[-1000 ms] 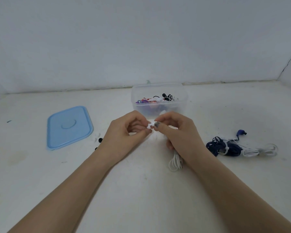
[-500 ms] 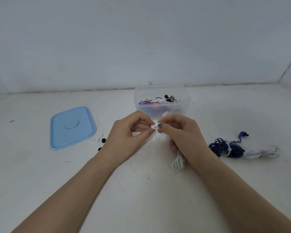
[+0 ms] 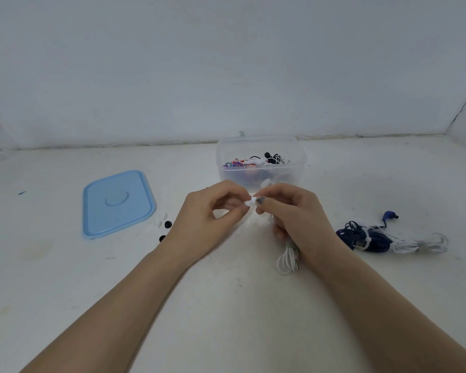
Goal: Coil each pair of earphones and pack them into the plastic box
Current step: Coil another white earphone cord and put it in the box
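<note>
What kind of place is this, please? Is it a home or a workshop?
Hard to say; probably a plain staged work corner. A bare white surface meets a blank wall, with only the plastic box, its blue lid and earphone bundles.

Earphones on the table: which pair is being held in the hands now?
The white earphones: both hands pinch them, and their looped cord hangs below the right hand. The dark blue earphones and the other white pair lie untouched.

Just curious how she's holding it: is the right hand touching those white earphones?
Touching. The head view shows the right hand gripping the white earphones: fingertips pinch the white earpiece, and the coiled cable hangs out from under the palm.
</note>
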{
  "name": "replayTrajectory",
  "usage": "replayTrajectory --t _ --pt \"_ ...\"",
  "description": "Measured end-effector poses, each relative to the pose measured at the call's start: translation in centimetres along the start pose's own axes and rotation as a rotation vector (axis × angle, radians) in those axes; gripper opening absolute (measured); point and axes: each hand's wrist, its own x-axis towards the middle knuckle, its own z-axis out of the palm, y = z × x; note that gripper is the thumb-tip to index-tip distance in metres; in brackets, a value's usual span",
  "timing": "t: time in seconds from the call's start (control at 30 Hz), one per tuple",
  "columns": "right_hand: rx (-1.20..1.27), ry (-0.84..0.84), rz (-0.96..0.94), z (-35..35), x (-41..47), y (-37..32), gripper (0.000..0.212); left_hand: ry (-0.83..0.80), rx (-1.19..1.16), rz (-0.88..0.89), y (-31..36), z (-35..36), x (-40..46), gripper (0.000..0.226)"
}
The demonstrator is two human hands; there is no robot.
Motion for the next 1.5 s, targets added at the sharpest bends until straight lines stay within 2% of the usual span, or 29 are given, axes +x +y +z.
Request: replayTrajectory --t 0.33,0.5,0.8,1.17,1.4,1.5 --pt "0.091 -0.061 0.062 -0.4 -0.1 -0.5 0.003 -0.011 -0.151 -0.039 0.1 -0.1 0.2 0.019" --pt "0.124 -0.105 0.071 -0.5 -0.3 -0.8 0.014 -0.044 -0.223 -0.073 0.0 -0.3 0.2 0.018" --pt "0.14 -0.168 0.074 -0.7 -0.3 -1.1 0.013 -0.127 -0.374 -0.13 -0.2 -0.9 0.5 0.012" --pt "0.152 -0.173 0.091 -0.6 -0.3 -1.1 0.01 -0.114 -0.426 -0.164 0.0 -0.8 0.5 0.011" --pt "0.181 -0.184 0.109 -0.6 -0.3 -1.2 0.011 -0.16 -0.463 -0.196 0.4 -0.7 0.6 0.008" --pt "0.21 -0.141 0.103 -0.5 -0.2 -1.1 0.01 -0.133 -0.397 -0.17 0.6 -0.4 0.4 0.02"
